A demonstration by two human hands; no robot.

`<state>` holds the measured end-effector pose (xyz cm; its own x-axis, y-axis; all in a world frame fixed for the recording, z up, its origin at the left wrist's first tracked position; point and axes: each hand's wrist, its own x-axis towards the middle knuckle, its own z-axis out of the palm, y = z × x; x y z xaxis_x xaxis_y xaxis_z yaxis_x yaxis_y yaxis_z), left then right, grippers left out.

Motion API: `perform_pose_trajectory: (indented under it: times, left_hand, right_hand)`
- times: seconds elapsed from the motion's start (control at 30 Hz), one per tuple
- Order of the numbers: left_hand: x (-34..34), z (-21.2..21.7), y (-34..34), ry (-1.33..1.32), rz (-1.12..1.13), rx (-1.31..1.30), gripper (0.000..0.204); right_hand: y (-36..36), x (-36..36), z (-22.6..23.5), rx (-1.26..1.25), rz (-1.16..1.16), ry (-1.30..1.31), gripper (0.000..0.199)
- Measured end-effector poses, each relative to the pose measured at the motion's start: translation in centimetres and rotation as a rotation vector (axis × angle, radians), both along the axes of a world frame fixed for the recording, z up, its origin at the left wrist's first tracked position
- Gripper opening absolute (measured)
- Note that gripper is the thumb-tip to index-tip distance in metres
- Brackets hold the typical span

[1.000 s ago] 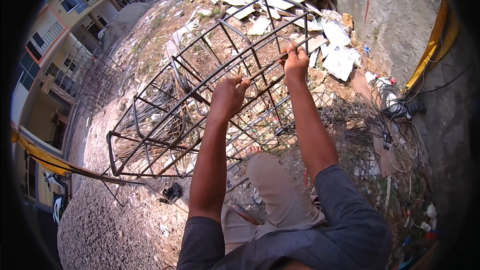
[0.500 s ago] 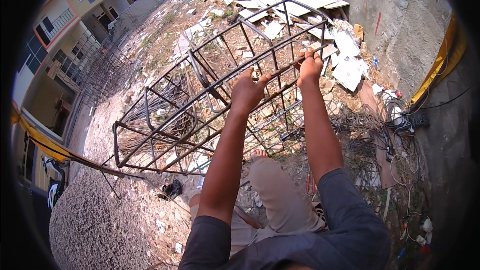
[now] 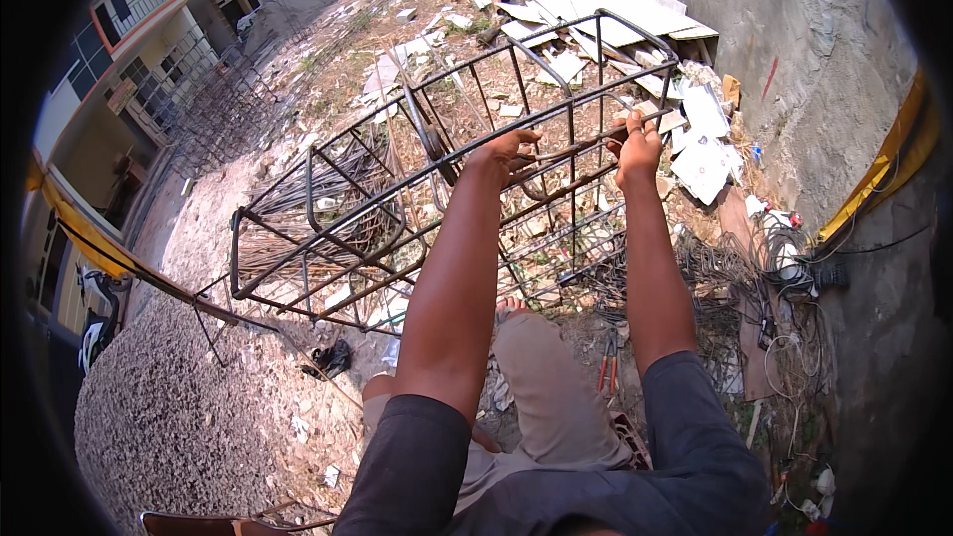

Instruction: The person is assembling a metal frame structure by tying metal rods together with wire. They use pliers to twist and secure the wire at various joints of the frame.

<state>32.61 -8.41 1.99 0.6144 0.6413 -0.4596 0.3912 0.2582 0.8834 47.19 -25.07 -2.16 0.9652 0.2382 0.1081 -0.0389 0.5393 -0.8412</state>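
Note:
A long cage of steel rebar (image 3: 427,157), made of bars tied with bent rectangular stirrups, stands slantwise in front of me. Between my hands runs a thin rebar rod (image 3: 571,151), along the cage's near upper side. My right hand (image 3: 638,147) is closed round this rod close to the cage's right end. Farther left, my left hand (image 3: 503,155) holds the same rod, its fingers bent over it and pointing right. The left palm is hidden from view. Several stirrups (image 3: 429,134) sit bunched together on the cage, left of my left hand.
A gravel heap (image 3: 169,407) lies at the lower left. Red-handled pliers (image 3: 609,362) lie near my knee. Broken white boards (image 3: 615,15) lean by the concrete wall (image 3: 774,40) at right. Tangled wire (image 3: 789,238) and loose rebar (image 3: 288,248) cover the rubble ground.
The view has shifted, so the cage and wall sit farther right. My left hand has turned, its fingers now pointing right across the rod. My right hand keeps its hold.

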Motion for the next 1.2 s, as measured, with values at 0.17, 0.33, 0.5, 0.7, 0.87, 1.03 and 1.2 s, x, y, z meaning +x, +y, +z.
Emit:
perform_pose_trajectory:
  times: [0.17, 0.33, 0.5, 0.7, 0.87, 1.03, 1.2]
  left_hand:
    - [1.7, -0.6, -1.5, -0.088, 0.180, 0.028, 0.007]
    - [0.7, -0.2, -1.5, -0.149, 0.194, 0.030, 0.010]
    - [-0.4, -0.4, -1.4, -0.307, 0.125, 0.092, 0.044]
    - [-1.1, 1.0, -2.0, -0.357, 0.062, 0.045, 0.084]
    - [-0.3, 0.6, -1.0, -0.330, 0.127, 0.009, 0.070]
    - [0.3, 0.2, -0.5, -0.275, 0.113, -0.046, 0.037]
    - [-0.3, 1.3, -1.4, -0.213, 0.088, 0.030, 0.029]
  right_hand:
    - [-1.1, 1.6, -1.2, -0.043, -0.030, 0.020, 0.025]
    - [-0.9, 1.3, -1.7, -0.015, -0.018, 0.004, 0.021]
    - [-1.0, 0.5, -1.3, 0.043, 0.012, -0.133, 0.021]
    - [-1.4, -0.3, -0.4, 0.062, 0.011, -0.205, 0.027]
    - [-0.9, 0.2, -0.4, 0.000, -0.014, -0.200, 0.018]
    - [-0.8, 0.9, -0.7, -0.048, -0.008, -0.165, 0.018]
    - [-0.5, 0.3, 0.2, -0.064, -0.014, -0.143, 0.021]
